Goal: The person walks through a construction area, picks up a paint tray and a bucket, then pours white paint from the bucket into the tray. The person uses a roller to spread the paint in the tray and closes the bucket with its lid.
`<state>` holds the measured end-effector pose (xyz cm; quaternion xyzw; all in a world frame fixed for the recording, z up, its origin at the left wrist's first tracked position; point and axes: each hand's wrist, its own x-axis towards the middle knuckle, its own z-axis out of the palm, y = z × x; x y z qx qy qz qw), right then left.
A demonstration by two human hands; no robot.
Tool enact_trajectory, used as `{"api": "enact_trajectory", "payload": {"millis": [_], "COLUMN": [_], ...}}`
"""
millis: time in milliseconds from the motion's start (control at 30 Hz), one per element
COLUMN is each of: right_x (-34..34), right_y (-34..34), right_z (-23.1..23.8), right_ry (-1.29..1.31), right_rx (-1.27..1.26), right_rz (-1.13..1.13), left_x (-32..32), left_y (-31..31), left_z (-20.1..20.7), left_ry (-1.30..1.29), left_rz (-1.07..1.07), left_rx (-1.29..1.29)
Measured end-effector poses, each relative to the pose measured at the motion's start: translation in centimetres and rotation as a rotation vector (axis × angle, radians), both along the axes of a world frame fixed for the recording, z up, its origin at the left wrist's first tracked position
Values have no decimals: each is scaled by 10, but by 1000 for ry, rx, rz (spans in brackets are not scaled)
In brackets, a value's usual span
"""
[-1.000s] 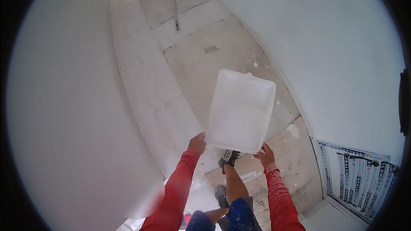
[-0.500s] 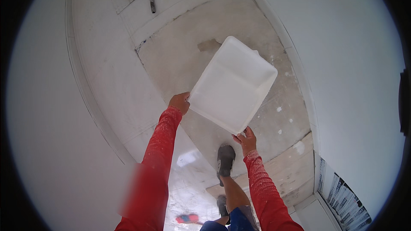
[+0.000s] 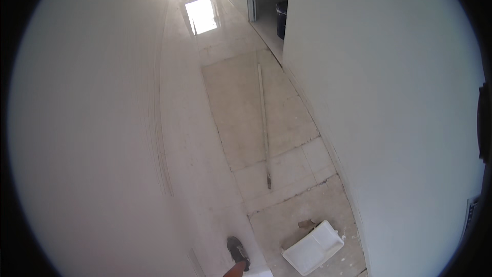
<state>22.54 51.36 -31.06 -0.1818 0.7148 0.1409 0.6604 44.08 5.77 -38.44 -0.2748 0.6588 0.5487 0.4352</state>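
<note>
A white plastic paint tray point(image 3: 328, 238) rests on the floor near the lower right, with a shallow ridge across its inside. Neither of my hands shows in the head view. Up ahead, a long thin pole point(image 3: 263, 118) lies lengthwise along the floor, its dark-tipped end pointing back toward the tray. My leg and dark shoe point(image 3: 237, 253) are at the bottom edge, to the left of the tray.
Pale walls point(image 3: 87, 123) flank a narrow corridor. A doorway point(image 3: 269, 0) opens on the right, with a dark bin point(image 3: 281, 20) inside it. The floor point(image 3: 256, 97) has bare brownish patches with rough edges. Bright light reflects farther along.
Both hands have let go of the tray and left the view; it now sits on the floor. The view has tilted up along the corridor, and the whole pole shows.
</note>
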Motion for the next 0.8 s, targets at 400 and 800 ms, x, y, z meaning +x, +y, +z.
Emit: {"api": "enact_trajectory", "payload": {"millis": [400, 800], "right_x": [-335, -733], "right_y": [-548, -1257], "right_z": [110, 339], "right_ry": [205, 292], "right_rx": [22, -1188], "right_rz": [-225, -719], "left_x": [-295, -516], "left_y": [-648, -893], "left_z": [246, 325], "left_ry": [175, 37], "left_rz": [785, 443], "left_rx": [-534, -356]}}
